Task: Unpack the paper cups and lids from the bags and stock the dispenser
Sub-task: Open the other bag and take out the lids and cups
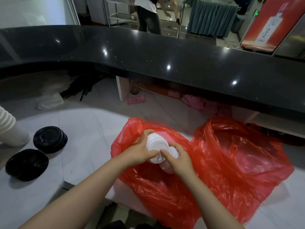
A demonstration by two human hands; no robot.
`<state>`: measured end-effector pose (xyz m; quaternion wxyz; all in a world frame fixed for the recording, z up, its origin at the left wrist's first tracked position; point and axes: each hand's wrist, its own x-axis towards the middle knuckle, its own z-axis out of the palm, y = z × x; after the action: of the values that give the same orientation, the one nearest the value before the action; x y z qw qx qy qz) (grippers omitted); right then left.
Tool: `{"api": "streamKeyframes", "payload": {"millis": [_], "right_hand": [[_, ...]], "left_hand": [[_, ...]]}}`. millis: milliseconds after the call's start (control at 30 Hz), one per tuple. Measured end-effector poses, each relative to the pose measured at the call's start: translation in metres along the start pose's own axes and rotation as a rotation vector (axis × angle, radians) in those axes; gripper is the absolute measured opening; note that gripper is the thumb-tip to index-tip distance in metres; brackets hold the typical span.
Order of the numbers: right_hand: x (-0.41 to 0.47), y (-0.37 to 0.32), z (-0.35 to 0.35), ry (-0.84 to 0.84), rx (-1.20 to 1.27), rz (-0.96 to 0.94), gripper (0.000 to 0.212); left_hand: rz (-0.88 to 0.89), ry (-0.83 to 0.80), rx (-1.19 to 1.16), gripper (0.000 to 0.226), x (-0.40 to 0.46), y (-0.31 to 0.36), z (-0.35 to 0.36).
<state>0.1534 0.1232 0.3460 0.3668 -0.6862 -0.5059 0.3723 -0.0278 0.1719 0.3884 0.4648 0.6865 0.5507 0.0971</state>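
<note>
White lids (157, 148) stack gripped by fingers of left hand (141, 152) and right hand (177, 157), over red bag (214, 171), black lids (50, 139) near tabletop's left edge

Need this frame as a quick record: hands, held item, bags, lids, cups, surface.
left hand: gripping the stack of white lids from the left
right hand: on the same stack, from the right
red bags: two, open and crumpled on the white counter, under the hands
black lids: two stacks, left on the counter, outside the bags
paper cups: white stack lying at the far left edge
dispenser: not in view
</note>
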Motion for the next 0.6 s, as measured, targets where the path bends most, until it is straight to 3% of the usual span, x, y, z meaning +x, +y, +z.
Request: {"api": "streamKeyframes", "payload": {"millis": [333, 600], "right_hand": [[-0.02, -0.046, -0.036, 0.126, -0.016, -0.176, 0.048], [-0.02, -0.101, -0.055, 0.183, -0.249, -0.22, 0.035]], "left_hand": [[0.202, 0.134, 0.025, 0.067, -0.026, 0.043, -0.026], [0.215, 0.173, -0.506, 0.064, -0.024, 0.052, -0.033]]}}
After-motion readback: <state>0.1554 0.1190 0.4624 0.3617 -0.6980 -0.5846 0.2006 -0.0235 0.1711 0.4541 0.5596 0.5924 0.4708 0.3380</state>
